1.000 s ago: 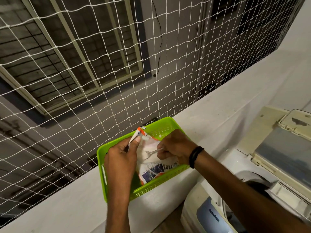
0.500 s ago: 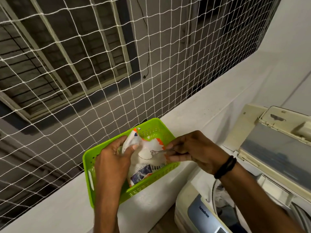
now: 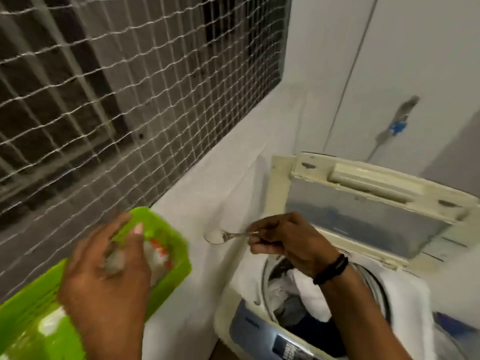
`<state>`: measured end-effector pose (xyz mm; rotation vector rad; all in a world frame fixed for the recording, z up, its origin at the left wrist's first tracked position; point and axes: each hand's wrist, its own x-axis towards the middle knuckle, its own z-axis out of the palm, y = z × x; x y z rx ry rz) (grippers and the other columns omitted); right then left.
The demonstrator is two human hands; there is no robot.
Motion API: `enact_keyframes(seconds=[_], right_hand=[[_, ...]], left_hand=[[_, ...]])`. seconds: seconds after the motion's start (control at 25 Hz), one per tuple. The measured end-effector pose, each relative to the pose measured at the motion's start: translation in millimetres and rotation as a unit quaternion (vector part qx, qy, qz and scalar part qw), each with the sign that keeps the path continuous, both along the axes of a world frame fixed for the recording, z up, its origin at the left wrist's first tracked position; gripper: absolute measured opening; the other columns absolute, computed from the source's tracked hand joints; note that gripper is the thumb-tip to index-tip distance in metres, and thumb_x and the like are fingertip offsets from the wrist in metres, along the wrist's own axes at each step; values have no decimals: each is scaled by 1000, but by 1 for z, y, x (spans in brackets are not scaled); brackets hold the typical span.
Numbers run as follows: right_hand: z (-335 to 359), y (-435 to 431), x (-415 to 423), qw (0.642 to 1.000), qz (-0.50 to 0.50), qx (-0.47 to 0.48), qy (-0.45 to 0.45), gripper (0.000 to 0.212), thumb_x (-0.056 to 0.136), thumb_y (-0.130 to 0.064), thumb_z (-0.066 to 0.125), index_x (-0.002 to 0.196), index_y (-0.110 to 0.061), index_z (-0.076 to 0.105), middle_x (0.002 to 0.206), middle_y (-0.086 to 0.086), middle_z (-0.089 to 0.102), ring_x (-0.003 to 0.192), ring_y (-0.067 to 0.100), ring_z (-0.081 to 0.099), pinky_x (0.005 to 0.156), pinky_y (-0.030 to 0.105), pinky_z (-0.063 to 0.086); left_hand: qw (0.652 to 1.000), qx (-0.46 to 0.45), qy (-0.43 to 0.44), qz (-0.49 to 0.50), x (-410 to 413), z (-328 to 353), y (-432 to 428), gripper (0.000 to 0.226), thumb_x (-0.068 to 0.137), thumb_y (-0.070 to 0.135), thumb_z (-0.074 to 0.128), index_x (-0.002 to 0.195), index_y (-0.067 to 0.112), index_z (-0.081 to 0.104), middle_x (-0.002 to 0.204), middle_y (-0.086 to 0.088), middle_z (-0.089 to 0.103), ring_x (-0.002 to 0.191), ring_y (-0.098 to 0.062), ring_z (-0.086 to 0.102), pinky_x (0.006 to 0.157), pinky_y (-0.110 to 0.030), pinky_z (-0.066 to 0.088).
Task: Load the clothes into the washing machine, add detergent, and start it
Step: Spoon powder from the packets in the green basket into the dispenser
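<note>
White netting [image 3: 104, 105] fills the upper left; below it a green basket [image 3: 179, 263] sits on the white ledge [image 3: 207, 190]; the left hand [image 3: 104, 276] hangs over the detergent packet [image 3: 155, 253] inside it, fingers spread, though blur hides whether it grips; right of the basket a spoon [image 3: 228, 235] heaped with white powder is level above the ledge, its handle pinched by the right hand [image 3: 285, 245]; further right the washing machine [image 3: 244, 326] stands with lid [image 3: 363, 211] raised and clothes [image 3: 306, 289] in the drum.
</note>
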<state>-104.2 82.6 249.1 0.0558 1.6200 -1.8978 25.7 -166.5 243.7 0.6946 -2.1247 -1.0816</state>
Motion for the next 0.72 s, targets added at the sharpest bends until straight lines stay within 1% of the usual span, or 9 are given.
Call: enact_keyframes(seconds=[0.04,0.12,0.16,0.2,0.28,0.36,0.52,0.64,0.72], right_hand=[[-8,15,-1,999,-36,0,-10,21,91,15,48,101,16,66,84,25,70,74,28,71,69,26,60],[-29,49,-3,992,-119,2,-28,22,92,15,46,100,16,66,84,26,69,73,29,71,68,27,60],[-43,65,-4,985,-165,-1,-41,23,91,16,45,98,16,67,86,27,68,74,31,70,68,28,61],[-57,83,-5,975,-214,-1,-51,23,90,16,44,95,15,67,86,29,67,74,33,69,67,30,61],[-88,117,-8,951,-299,9,-73,26,88,18,42,88,14,67,83,30,64,70,34,65,59,29,59],[-117,149,-12,928,-356,71,-84,27,87,16,42,83,9,67,75,26,64,63,28,62,55,27,56],[-165,196,-21,890,-410,162,-118,14,83,0,58,72,-7,64,51,2,64,65,25,62,72,37,54],[-202,206,-29,878,-360,304,-77,19,76,-18,55,65,-18,71,61,-3,69,74,24,68,66,26,53],[-222,203,-31,872,-335,355,-41,24,79,-13,56,82,-19,79,83,3,75,87,24,70,60,10,45]], left_hand=[[999,-19,-8,-42,-3,-26,-6,38,81,46,75,117,41,64,116,16,66,110,-9,61,88,-32,53],[998,-67,7,16,-27,-50,-10,45,67,45,87,108,43,69,112,4,70,110,-25,62,80,-37,55],[993,-109,46,-2,-33,-50,26,31,74,37,84,103,35,72,105,-2,71,100,-26,64,78,-35,54],[991,-118,54,-32,-52,-50,65,14,86,27,74,100,23,74,98,-4,71,88,-24,64,78,-33,52],[957,-177,124,-191,-69,-43,135,16,92,17,63,97,8,75,96,-6,72,82,-24,64,77,-34,52],[942,-156,77,-289,-86,-75,167,16,88,15,64,97,10,76,96,-3,73,83,-25,65,73,-38,56],[918,-106,-98,-369,-134,-179,211,16,89,14,66,101,20,75,99,2,73,89,-20,68,77,-24,53],[874,-93,-236,-414,-162,-248,242,35,93,17,59,128,18,65,129,-2,65,119,-22,61,102,-26,43],[826,-124,-310,-454,-175,-279,252,54,93,20,57,146,17,45,148,-6,50,136,-24,48,113,-32,37]])
